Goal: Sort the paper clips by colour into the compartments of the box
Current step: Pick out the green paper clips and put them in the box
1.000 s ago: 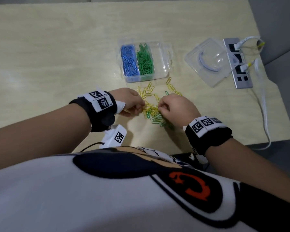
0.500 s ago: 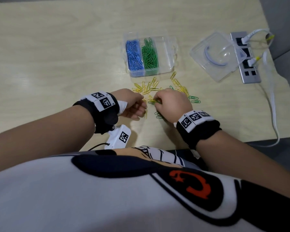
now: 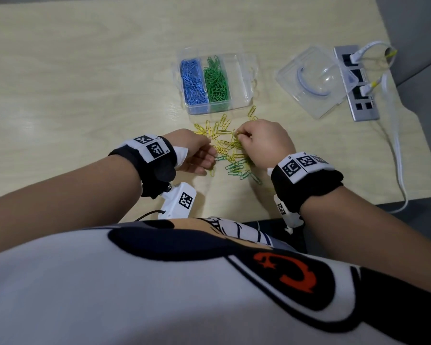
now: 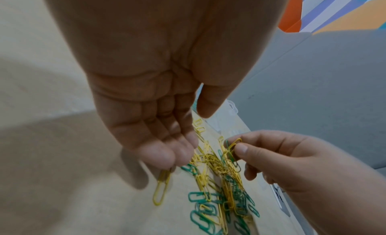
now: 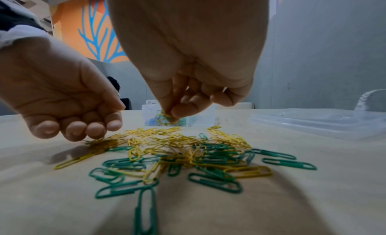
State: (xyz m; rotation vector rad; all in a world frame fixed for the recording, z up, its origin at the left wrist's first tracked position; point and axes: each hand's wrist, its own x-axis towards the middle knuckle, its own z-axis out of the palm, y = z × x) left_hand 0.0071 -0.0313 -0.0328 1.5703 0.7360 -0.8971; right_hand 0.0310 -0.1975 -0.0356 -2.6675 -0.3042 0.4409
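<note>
Beside box (image 3: 241, 100) front edge | right hand (image 3: 266, 143) grip pinching clips (image 4: 231, 147) | left hand (image 3: 197, 153) loose

— The table (image 3: 85, 70): pale wood-grain top, smooth, with a soft sheen.

— And the box (image 3: 239, 105) on it?

— Clear plastic, glossy, thin-walled. Right of the box, a lid (image 3: 311, 80) of the same clear, shiny plastic, and past that a power strip (image 3: 363, 113) in brushed grey metal with a white, smooth cable (image 3: 398, 155).

— The clips (image 5: 208, 156) just in front of the box?

— Wire with a smooth coloured coating, yellow and green, faintly shiny; blue and green ones fill the box.

— The wrists?

— Black matt cloth bands (image 3: 306, 188), each wrapped with white printed tags. The shirt (image 3: 110, 295) looks like soft matt fabric.
</note>
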